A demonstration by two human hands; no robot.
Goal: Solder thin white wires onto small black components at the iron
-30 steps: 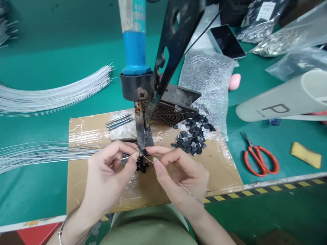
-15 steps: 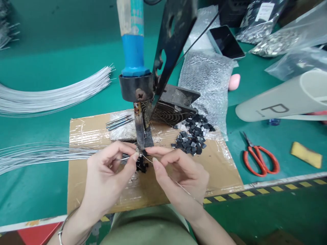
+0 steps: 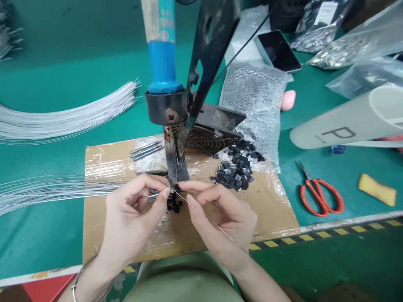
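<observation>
A blue-handled soldering iron (image 3: 165,67) hangs in a black stand, its tip pointing down between my hands. My left hand (image 3: 135,214) pinches a thin grey wire close under the tip. My right hand (image 3: 223,218) is closed on a thin bare wire (image 3: 225,233), which runs from the tip across my palm. The small piece at the tip is mostly hidden by my fingertips. Small black parts (image 3: 174,204) lie just below the tip on the cardboard (image 3: 270,209). More grey wires (image 3: 56,191) stretch out to the left.
Black connectors (image 3: 236,167) are heaped right of a black fan (image 3: 214,130). Red-handled scissors (image 3: 319,195), a yellow sponge (image 3: 377,190) and a pale cup (image 3: 340,121) lie at the right. A white wire bundle (image 3: 69,119) rests at the left. Bubble wrap (image 3: 252,100) and a phone (image 3: 278,50) lie behind.
The right-hand wire has shifted slightly across my palm. Both hands keep nearly the same place at the tip; the whole view has moved very slightly.
</observation>
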